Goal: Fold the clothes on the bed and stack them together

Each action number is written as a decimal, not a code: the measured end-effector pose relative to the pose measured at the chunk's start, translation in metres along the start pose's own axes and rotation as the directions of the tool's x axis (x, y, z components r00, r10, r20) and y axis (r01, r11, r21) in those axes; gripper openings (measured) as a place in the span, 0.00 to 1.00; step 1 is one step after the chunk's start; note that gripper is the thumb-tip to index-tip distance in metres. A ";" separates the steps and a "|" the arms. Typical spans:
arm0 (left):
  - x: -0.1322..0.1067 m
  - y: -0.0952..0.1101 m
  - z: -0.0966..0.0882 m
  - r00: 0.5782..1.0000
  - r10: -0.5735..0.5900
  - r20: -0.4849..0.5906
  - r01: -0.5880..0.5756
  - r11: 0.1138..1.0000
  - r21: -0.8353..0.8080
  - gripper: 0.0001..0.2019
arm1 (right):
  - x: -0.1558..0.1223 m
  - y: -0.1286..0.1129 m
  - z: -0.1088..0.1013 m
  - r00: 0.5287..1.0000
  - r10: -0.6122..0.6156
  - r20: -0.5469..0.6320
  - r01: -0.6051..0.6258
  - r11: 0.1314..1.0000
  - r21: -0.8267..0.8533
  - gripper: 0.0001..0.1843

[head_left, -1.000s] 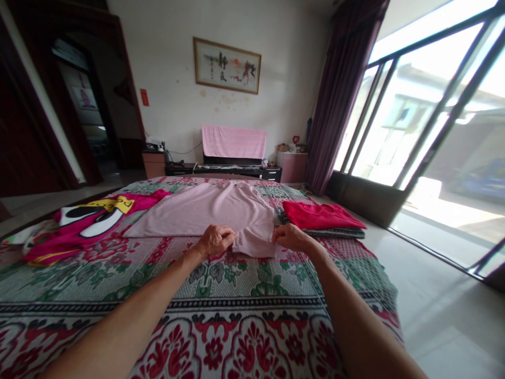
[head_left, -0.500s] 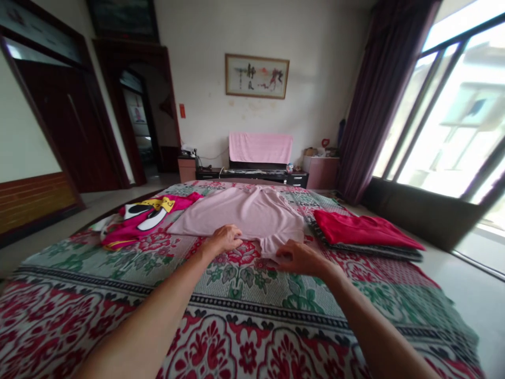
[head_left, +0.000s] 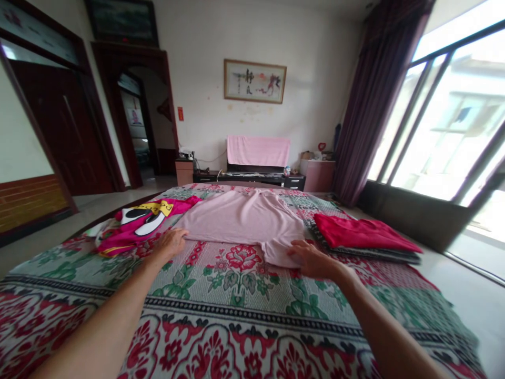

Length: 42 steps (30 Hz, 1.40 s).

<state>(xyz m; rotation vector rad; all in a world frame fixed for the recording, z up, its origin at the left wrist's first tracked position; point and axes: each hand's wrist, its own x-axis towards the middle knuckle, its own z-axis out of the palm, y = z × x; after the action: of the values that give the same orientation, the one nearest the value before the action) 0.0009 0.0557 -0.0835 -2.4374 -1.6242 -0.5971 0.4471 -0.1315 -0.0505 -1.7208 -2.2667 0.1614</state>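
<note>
A pale pink T-shirt [head_left: 236,218] lies spread out on the patterned bedcover [head_left: 236,295], its neck side toward the right. My left hand [head_left: 172,243] is at the left bottom corner of the shirt, fingers closed on the hem. On the right, my right hand [head_left: 311,259] has its fingers bent over the outer edge of the near sleeve [head_left: 278,253], gripping the cloth. Some creases run across the shirt's far right part.
Left of the shirt lies a crumpled magenta garment [head_left: 134,226] with yellow and white print. A folded red garment [head_left: 363,231] rests on a dark folded one [head_left: 379,257] at the right. Beyond the bed stands a low cabinet [head_left: 294,182]; a pink cloth [head_left: 258,151] hangs above it.
My left hand has slid left along the hem from the middle to the corner. My right hand has shifted slightly right along the sleeve, which now lies flatter.
</note>
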 end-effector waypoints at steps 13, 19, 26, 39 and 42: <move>0.004 -0.006 0.007 0.989 -0.117 -0.093 0.114 0.993 -0.044 0.18 | 0.002 0.018 0.016 0.934 0.085 -0.348 -0.071 0.996 0.052 0.21; 0.002 0.004 -0.005 0.986 -0.163 -0.043 0.163 0.987 -0.010 0.20 | 0.000 0.008 0.009 0.918 0.112 -0.381 -0.085 0.993 0.086 0.12; 0.001 0.008 -0.008 0.983 -0.170 -0.074 0.170 0.985 -0.012 0.19 | -0.002 0.009 0.008 0.909 0.130 -0.395 -0.099 0.990 0.097 0.12; -0.004 0.017 -0.035 0.904 -0.426 0.024 0.424 0.904 0.053 0.18 | -0.013 0.021 -0.015 0.961 0.230 -0.155 -0.192 0.955 0.227 0.11; -0.005 0.019 -0.036 0.932 -0.362 0.013 0.362 0.932 0.037 0.18 | -0.019 0.017 -0.039 0.953 0.230 0.199 -0.287 0.894 0.344 0.11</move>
<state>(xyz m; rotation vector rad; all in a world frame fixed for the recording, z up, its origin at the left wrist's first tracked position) 0.0082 0.0320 -0.0512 -2.1359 -2.0946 -0.5878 0.4790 -0.1481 -0.0209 -1.8399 -1.9283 0.7525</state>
